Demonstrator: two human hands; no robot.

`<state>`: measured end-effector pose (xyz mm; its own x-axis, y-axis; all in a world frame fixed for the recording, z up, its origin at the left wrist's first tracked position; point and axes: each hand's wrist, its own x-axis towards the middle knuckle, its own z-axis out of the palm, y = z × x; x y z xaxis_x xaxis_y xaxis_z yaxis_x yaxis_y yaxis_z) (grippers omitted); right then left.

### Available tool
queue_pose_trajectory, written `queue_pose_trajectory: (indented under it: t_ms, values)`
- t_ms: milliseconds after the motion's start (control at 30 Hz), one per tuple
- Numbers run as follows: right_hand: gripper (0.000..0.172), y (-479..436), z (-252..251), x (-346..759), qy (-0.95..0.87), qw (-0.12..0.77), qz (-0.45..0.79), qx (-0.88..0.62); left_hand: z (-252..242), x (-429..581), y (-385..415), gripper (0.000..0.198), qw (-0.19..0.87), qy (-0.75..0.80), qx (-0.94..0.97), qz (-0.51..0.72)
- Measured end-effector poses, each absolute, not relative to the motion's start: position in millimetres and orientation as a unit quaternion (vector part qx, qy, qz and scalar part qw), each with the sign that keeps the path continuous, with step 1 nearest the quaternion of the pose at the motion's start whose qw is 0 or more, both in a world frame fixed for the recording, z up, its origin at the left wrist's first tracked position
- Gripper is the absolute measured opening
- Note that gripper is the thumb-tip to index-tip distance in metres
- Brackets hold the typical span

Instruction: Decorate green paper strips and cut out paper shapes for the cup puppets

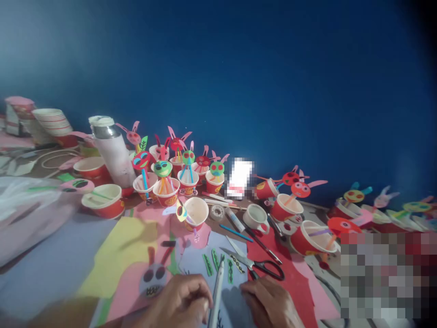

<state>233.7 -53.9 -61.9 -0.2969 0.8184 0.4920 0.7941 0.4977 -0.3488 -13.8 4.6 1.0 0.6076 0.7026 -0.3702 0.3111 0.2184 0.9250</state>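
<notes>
My left hand (179, 303) is at the bottom edge, fingers curled shut around a white pen (217, 289) that points up and away. Beside it, my right hand (269, 304) rests with curled fingers on a pale blue sheet (201, 259); what it holds, if anything, I cannot make out. Small green paper leaves (215, 260) with black marks lie on that sheet just past the pen tip. Black-handled scissors (254, 264) lie slightly open to the right of the leaves. A grey paper bunny face (154, 276) lies on pink paper to the left.
Several red paper cups with paper bunny faces on sticks (167, 184) crowd the middle and right. A steel flask (112, 150), stacked cups (51, 120), a tape roll (217, 212), a glue stick (235, 219), and yellow (119, 248) and red paper (290, 278) lie around. A blue wall is behind.
</notes>
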Motion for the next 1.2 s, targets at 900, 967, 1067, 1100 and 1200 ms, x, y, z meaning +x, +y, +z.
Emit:
queue_pose_trajectory:
  t_ms: [900,967,1067,1100,1200]
  values:
    - [0.03,-28.0,-24.0,190.4,-0.898,0.095,-0.085,-0.42,-11.7,-30.0,-10.8,0.029,0.466,0.317,0.81,0.162]
    - [0.029,-22.2,-22.6,190.2,-0.91,0.084,-0.085,-0.398,-12.9,-30.8,-15.0,0.028,0.421,0.265,0.858,0.128]
    - [0.025,-21.4,-17.0,203.2,-0.922,0.103,-0.079,-0.365,-12.7,-35.6,-20.4,0.026,0.387,0.228,0.886,0.116]
    - [0.023,-23.4,-14.0,210.2,-0.923,0.114,-0.079,-0.36,-11.7,-38.0,-21.4,0.025,0.385,0.227,0.886,0.125]
    - [0.019,-33.3,-4.2,230.8,-0.89,0.213,-0.052,-0.399,-6.8,-45.1,-19.9,0.025,0.394,0.247,0.866,0.182]
